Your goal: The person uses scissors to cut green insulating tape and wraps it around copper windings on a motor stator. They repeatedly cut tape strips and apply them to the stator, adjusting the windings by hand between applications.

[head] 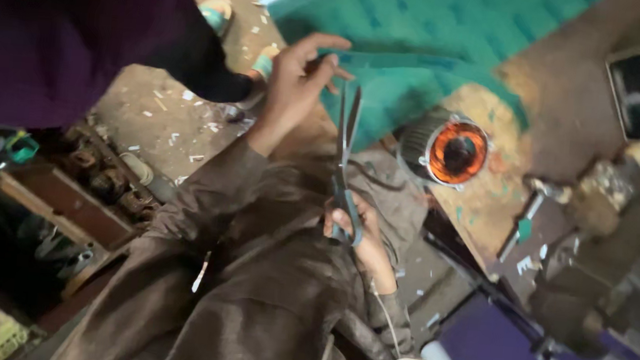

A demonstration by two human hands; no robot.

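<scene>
Scissors (346, 167) sit in my right hand (357, 237), thumb and fingers closed through the loops, blades parted a little and pointing to twelve o'clock. Their long axis runs nearly straight up from that hand. At the tips, my left hand (298, 78) pinches the green sheet's (426, 27) strip (392, 59) between thumb and fingers; the strip runs off toward three o'clock, crossing the blades almost square. My left hand is just beside the blade tips at ten o'clock. A copper-wound stator (454, 149) lies at two o'clock from my right hand.
</scene>
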